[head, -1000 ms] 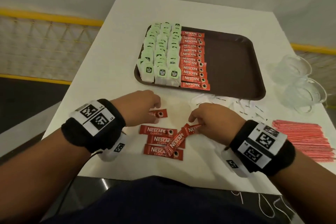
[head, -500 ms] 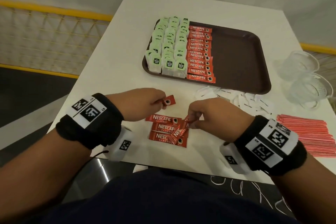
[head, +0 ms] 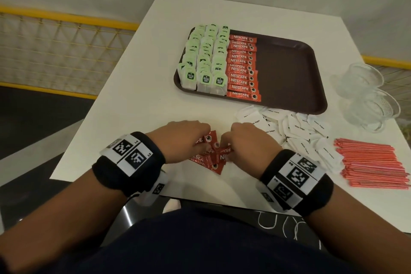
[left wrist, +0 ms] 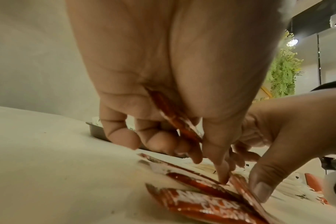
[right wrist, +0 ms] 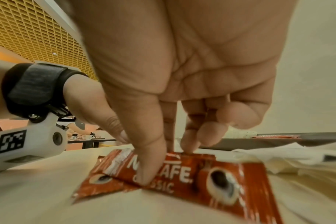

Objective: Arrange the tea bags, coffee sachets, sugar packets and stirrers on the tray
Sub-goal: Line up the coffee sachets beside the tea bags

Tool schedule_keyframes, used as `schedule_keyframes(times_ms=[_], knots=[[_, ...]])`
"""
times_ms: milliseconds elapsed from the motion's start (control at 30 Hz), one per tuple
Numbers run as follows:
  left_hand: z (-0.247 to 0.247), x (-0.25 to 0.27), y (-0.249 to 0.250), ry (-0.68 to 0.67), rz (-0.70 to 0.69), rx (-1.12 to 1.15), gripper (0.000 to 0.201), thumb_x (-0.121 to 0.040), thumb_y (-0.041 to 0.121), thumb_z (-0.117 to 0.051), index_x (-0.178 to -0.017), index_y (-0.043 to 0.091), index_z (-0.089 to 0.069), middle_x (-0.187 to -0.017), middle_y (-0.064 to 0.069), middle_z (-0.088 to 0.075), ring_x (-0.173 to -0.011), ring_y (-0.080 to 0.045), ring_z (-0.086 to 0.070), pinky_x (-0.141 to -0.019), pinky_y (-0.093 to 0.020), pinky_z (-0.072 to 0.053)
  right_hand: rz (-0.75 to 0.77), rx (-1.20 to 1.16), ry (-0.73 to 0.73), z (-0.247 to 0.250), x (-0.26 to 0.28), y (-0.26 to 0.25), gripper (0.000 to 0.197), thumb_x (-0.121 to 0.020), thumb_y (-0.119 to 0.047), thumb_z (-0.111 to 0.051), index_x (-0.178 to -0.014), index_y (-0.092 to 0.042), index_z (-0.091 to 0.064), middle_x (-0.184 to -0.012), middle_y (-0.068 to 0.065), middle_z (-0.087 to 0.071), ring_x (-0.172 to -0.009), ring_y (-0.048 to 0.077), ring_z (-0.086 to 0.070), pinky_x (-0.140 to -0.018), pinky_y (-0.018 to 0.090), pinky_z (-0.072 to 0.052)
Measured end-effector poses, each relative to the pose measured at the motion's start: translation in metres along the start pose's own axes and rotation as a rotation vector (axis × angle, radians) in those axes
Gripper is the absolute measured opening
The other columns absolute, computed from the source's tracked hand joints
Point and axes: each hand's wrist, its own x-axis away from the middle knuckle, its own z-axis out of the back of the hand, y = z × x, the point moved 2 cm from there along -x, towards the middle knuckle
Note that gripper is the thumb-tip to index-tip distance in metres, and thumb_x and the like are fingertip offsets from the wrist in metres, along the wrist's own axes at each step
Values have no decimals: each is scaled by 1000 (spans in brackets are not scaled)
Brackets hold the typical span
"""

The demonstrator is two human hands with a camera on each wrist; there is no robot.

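A brown tray (head: pixel 289 69) holds rows of green tea bags (head: pixel 204 62) on its left and a column of red coffee sachets (head: pixel 242 66) beside them. Its right half is bare. Near the table's front edge lie loose coffee sachets (head: pixel 200 159). My left hand (head: pixel 205 142) pinches one red sachet (left wrist: pixel 175 119) between thumb and fingers just above that pile. My right hand (head: pixel 226 147) pinches another sachet (right wrist: pixel 182 171) lying on the pile, thumb on its printed face. The two hands almost touch.
White sugar packets (head: pixel 300 135) lie scattered right of my right hand. Red stirrers (head: pixel 373 162) are piled at the table's right edge. Clear plastic cups (head: pixel 367 95) stand right of the tray. A yellow mesh railing (head: pixel 55 51) runs to the left.
Both hands have drawn together over the loose sachets. The left hand brought its sachet down and to the right; the right hand lowered its sachet onto the pile.
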Motion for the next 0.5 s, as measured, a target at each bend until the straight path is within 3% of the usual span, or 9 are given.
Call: schedule_keyframes(times_ms=[100,233,367,433,500], knots=[[-1,0,-1,52,-36,-83,31,-99,46,-46,-115,20,-54,-113,3,-49,-102,-16,-45,-87,-39,-45,-39,-42,52,1,2,2,17,-90,-30,-61,-104,-23,-65,-98,2,-50,-94,22,-47,-81,36,-47],[0,-1,-1,63,-60,-123,40,-94,52,-51,-114,17,-56,-119,2,-44,-103,-15,-39,-90,-38,-42,-79,-117,57,2,7,10,10,-90,-33,-60,-97,-26,-64,-92,-2,-58,-93,20,-50,-82,36,-46],[4,-5,-1,0,-105,-102,71,-78,64,-68,-130,19,-49,-138,7,-36,-117,-12,-41,-99,-34,-42,-140,-220,87,8,11,19,8,-90,-33,-61,-92,-25,-62,-89,-5,-65,-88,17,-57,-80,35,-49],[4,-7,0,-49,-98,-75,80,-75,59,-74,-137,18,-45,-144,8,-34,-123,-12,-42,-103,-32,-41,-157,-248,114,10,12,23,7,-89,-32,-62,-91,-25,-61,-89,-6,-66,-86,16,-57,-80,35,-49],[2,-10,1,-63,-93,-70,76,-77,53,-76,-137,19,-45,-141,7,-39,-121,-13,-45,-103,-33,-42,-168,-271,125,11,13,25,7,-89,-32,-63,-90,-25,-62,-89,-7,-66,-86,15,-58,-80,35,-50]])
